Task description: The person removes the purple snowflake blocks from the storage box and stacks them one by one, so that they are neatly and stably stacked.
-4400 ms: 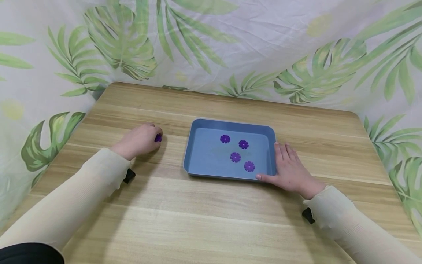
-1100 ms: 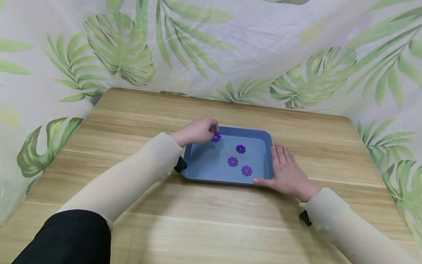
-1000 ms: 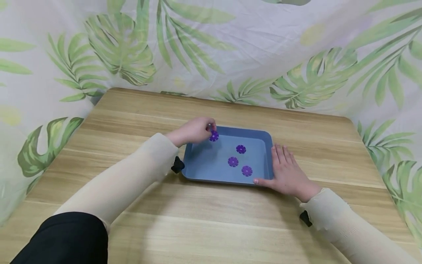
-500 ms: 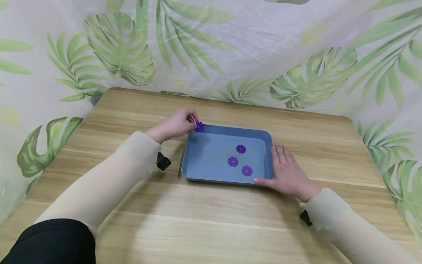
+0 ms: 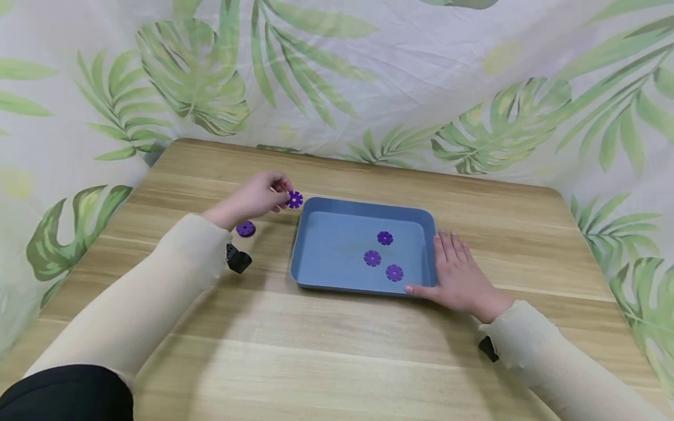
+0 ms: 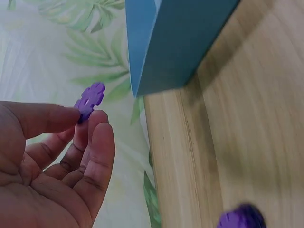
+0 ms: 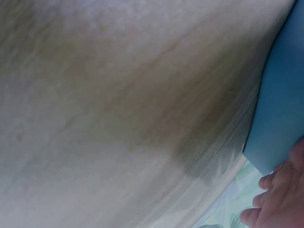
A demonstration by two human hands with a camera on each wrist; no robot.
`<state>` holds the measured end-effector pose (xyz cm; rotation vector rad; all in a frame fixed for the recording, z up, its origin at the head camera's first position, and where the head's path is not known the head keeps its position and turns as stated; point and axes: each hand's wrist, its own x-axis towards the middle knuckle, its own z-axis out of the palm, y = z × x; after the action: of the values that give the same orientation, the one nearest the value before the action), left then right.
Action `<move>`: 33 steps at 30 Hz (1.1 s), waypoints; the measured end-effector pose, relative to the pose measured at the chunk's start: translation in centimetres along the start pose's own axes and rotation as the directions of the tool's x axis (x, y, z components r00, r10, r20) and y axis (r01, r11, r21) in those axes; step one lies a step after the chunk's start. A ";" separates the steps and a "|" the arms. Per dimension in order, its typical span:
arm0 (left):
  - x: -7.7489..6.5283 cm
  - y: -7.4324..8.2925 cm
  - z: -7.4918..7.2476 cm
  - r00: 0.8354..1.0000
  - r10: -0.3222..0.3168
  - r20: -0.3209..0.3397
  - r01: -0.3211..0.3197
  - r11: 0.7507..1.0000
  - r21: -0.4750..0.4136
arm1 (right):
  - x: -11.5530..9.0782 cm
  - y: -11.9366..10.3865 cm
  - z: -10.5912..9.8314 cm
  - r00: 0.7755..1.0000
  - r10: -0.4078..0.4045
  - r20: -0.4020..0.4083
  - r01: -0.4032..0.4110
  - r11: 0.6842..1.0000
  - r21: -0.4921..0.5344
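My left hand [image 5: 253, 197] pinches a purple snowflake building disc [image 5: 295, 199] between thumb and fingertips, above the table just off the tray's far left corner. The left wrist view shows the same disc [image 6: 90, 101] at the thumb tip, its notched rim sticking out. Three more purple discs lie in the blue tray [image 5: 326, 251], among them a disc [image 5: 372, 258] near the middle. My right hand [image 5: 463, 278] rests along the tray's right side, fingers straight and thumb at the near rim. Close to my left wrist, purple discs [image 5: 245, 228] lie on the table, apparently stacked.
The wooden table [image 5: 337, 356] reaches back to a leaf-print cloth [image 5: 316, 70] hanging behind it. In the right wrist view, the tray's blue outer wall [image 7: 280, 95] stands beside my right hand's fingers.
My left hand has lifted a disc from the tray's far left part and carried it left past the rim. The discs on the table have come into view. My right hand has stayed put.
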<state>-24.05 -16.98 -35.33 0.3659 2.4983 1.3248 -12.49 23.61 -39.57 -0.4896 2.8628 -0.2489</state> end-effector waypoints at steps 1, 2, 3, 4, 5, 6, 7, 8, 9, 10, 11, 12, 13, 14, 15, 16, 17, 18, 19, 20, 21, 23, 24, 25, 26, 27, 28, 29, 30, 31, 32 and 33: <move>-0.2 -0.2 -0.3 1.000 -0.007 -0.001 0.007 1.000 -0.005 | 0.0 0.0 -0.1 1.000 0.000 -0.001 0.000 1.000 0.000; -0.3 -0.5 -0.6 1.000 -0.017 -0.002 0.017 1.000 -0.013 | 0.0 0.0 -0.1 1.000 -0.001 -0.002 0.001 1.000 0.001; -0.5 -0.7 -0.9 1.000 -0.026 -0.004 0.026 0.999 -0.018 | 0.0 0.0 -0.1 1.000 -0.001 -0.002 0.001 1.000 0.000; -0.7 -1.0 -1.3 0.999 -0.037 -0.009 0.037 0.999 -0.024 | 0.0 -0.1 -0.2 1.000 -0.003 -0.002 0.003 1.000 -0.001; -0.9 -1.3 -1.6 0.999 -0.045 -0.017 0.045 0.999 -0.031 | -0.1 -0.1 -0.2 1.000 -0.002 0.000 0.002 1.000 -0.001; -1.1 -1.5 -1.9 0.998 -0.055 -0.025 0.054 0.998 -0.032 | -0.1 -0.1 -0.2 1.000 -0.002 0.001 0.002 1.000 0.000; -1.3 -1.7 -2.2 0.998 -0.062 -0.031 0.061 0.998 -0.033 | -0.1 -0.2 -0.2 1.000 -0.002 0.000 0.002 1.000 0.001; -1.5 -1.9 -2.5 0.997 -0.067 -0.037 0.066 0.997 -0.033 | -0.1 -0.2 -0.2 1.000 -0.002 -0.001 0.002 1.000 0.001; -1.6 -2.0 -2.7 0.996 -0.071 -0.044 0.070 0.997 -0.032 | -0.1 -0.2 -0.2 1.000 -0.002 -0.002 0.002 1.000 0.000; -1.8 -2.2 -3.0 0.996 -0.075 -0.050 0.074 0.997 -0.032 | -0.1 -0.2 -0.2 1.000 -0.002 -0.003 0.002 1.000 -0.001; -1.9 -2.3 -3.3 0.995 -0.080 -0.056 0.079 0.996 -0.033 | -0.1 -0.2 -0.2 1.000 -0.001 -0.004 0.001 1.000 -0.002; -2.1 -2.5 -3.6 0.994 -0.087 -0.059 0.085 0.996 -0.037 | -0.1 -0.2 -0.2 1.000 -0.001 -0.005 0.001 1.000 -0.002; -2.2 -2.7 -3.9 0.994 -0.091 -0.062 0.089 0.995 -0.039 | -0.1 -0.2 -0.3 1.000 0.000 -0.006 0.000 1.000 -0.005; -2.4 -2.9 -4.1 0.993 -0.096 -0.067 0.093 0.995 -0.043 | -0.1 -0.2 -0.3 1.000 0.000 -0.006 0.000 1.000 -0.006; -2.5 -3.2 -4.3 0.992 -0.100 -0.073 0.097 0.994 -0.048 | -0.1 -0.2 -0.3 1.000 0.001 -0.006 -0.001 1.000 -0.007; -2.7 -3.4 -4.6 0.991 -0.104 -0.079 0.100 0.994 -0.050 | -0.1 -0.2 -0.3 1.000 0.001 -0.006 -0.001 1.000 -0.008; -2.8 -3.5 -4.7 0.991 -0.108 -0.084 0.104 0.993 -0.053 | -0.1 -0.2 -0.2 1.000 0.002 -0.005 -0.002 1.000 -0.008; -3.0 -3.7 -4.9 0.990 -0.110 -0.088 0.106 0.993 -0.054 | -0.1 -0.2 -0.2 1.000 0.002 -0.003 -0.002 1.000 -0.007; -3.1 -3.8 -5.0 0.989 -0.113 -0.093 0.108 0.993 -0.054 | -0.1 -0.2 -0.2 1.000 0.003 -0.002 -0.003 1.000 -0.007; -3.2 -4.0 -5.1 0.988 -0.118 -0.098 0.114 0.992 -0.053 | -0.2 -0.1 -0.2 1.000 0.004 -0.001 -0.004 1.000 -0.005; -3.4 -4.1 -5.2 0.988 -0.123 -0.098 0.119 0.992 -0.051 | -0.2 -0.1 -0.1 1.000 0.007 0.002 -0.007 1.000 -0.005; -3.6 -4.3 -5.4 0.986 -0.134 -0.095 0.131 0.990 -0.043 | -0.2 0.0 -0.1 1.000 0.011 0.002 -0.011 1.000 0.000; -3.7 -4.5 -5.6 0.986 -0.141 -0.092 0.138 0.990 -0.041 | -0.3 0.0 0.0 1.000 0.011 0.002 -0.011 1.000 0.001; -3.9 -4.6 -5.7 0.985 -0.149 -0.092 0.146 0.989 -0.035 | -0.3 0.1 0.0 1.000 0.012 0.002 -0.012 1.000 -0.002; -4.0 -4.8 -5.9 0.983 -0.157 -0.092 0.155 0.988 -0.028 | -0.3 0.1 0.0 1.000 0.013 0.003 -0.013 1.000 -0.004; -4.1 -5.0 -6.0 0.983 -0.163 -0.090 0.161 0.987 -0.023 | -0.2 0.1 0.0 1.000 0.012 0.002 -0.012 1.000 -0.004; -4.3 -5.2 -6.2 0.982 -0.168 -0.088 0.167 0.986 -0.017 | -0.2 0.1 0.0 1.000 0.010 -0.001 -0.010 1.000 -0.003; -4.4 -5.5 -6.3 0.980 -0.177 -0.089 0.177 0.984 -0.016 | -0.2 0.0 0.0 1.000 0.007 -0.002 -0.008 1.000 -0.005; -4.5 -5.7 -6.4 0.979 -0.185 -0.087 0.184 0.983 -0.018 | -0.1 0.0 0.0 1.000 0.006 -0.001 -0.006 1.000 -0.006; -4.6 -6.0 -6.4 0.977 -0.193 -0.085 0.192 0.981 -0.020 | -0.1 0.0 0.0 1.000 0.006 -0.001 -0.006 1.000 -0.007; -4.7 -6.3 -6.4 0.976 -0.204 -0.078 0.202 0.979 -0.029 | -0.1 0.0 0.0 1.000 0.003 -0.003 -0.003 1.000 -0.005; -4.8 -6.5 -6.4 0.974 -0.214 -0.068 0.212 0.976 -0.042 | -0.1 -0.1 0.0 1.000 0.001 -0.005 -0.001 1.000 -0.005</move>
<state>-22.50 -27.13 -36.70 0.0398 2.4869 1.3139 -12.40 23.59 -39.55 -0.4891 2.8686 -0.2435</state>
